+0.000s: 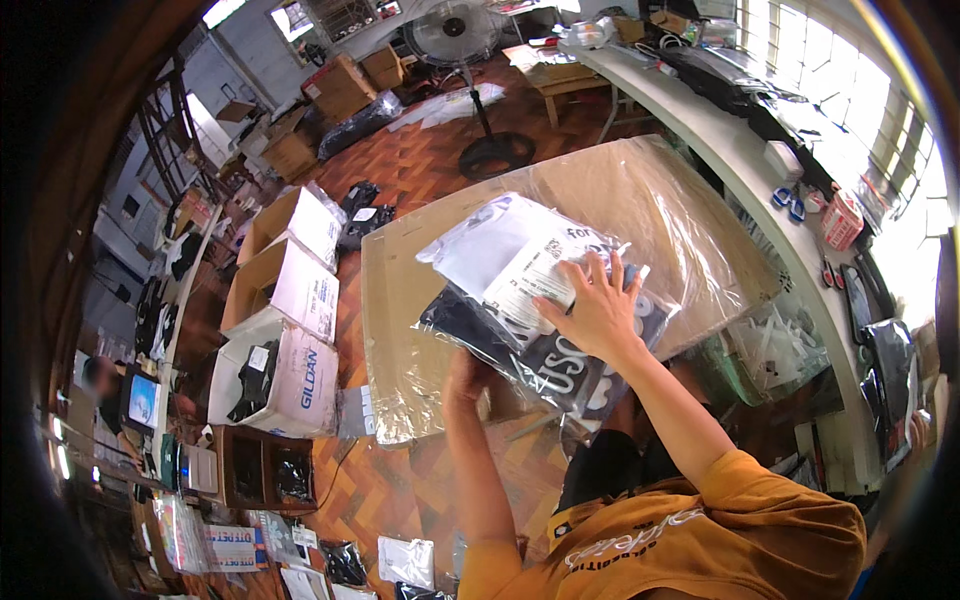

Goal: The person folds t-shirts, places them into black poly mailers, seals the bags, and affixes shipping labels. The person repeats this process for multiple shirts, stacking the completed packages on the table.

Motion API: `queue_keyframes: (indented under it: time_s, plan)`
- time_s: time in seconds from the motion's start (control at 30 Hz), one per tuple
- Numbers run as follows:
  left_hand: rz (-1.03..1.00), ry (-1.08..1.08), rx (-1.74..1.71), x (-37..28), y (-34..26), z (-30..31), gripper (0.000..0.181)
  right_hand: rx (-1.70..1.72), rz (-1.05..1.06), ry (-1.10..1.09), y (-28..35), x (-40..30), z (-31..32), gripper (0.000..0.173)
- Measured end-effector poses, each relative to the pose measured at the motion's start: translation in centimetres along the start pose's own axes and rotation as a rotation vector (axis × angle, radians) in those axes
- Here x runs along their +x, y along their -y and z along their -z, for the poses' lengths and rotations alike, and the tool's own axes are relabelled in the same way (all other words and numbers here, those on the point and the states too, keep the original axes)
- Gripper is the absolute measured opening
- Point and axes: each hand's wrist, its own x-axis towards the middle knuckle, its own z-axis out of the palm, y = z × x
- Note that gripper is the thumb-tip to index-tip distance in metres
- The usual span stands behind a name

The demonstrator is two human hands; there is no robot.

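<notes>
Two clear plastic bags of folded garments lie one over the other above a cardboard-topped table wrapped in plastic film. The upper one, a white garment, bears dark print and a paper label. Beneath it, a dark garment with white lettering shows. My right hand rests on the bags with its fingers spread, by the label's edge. My left hand is at the near left edge of the dark garment's bag, under it; its fingers are mostly hidden.
Open cartons stand left of the table, one with a black bagged item. A pedestal fan stands beyond. Along the right runs a long white counter with scissors. Bagged garments lie on the floor. A person sits far left.
</notes>
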Motion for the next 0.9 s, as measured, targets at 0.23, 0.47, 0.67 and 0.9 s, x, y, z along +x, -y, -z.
queue_keyframes:
  time_s: [0.23,0.47,0.67,0.9]
  plan:
    - [-0.655,-0.692,0.646,0.0,-7.7,-1.1,0.051,0.048,0.097,-0.084,-1.7,0.1,-1.3,0.062]
    - [-0.530,-0.704,1.415,8.1,-8.2,-7.6,0.073,0.211,0.032,0.084,-3.6,2.0,1.4,0.083]
    - [-0.926,-0.353,0.955,4.9,-6.2,-10.6,0.078,0.852,-0.100,-0.106,-8.0,4.6,0.3,0.070]
    - [-0.611,-0.257,0.921,-1.9,-6.4,-8.3,0.078,1.031,-0.275,-0.124,-18.2,7.4,2.5,0.068]
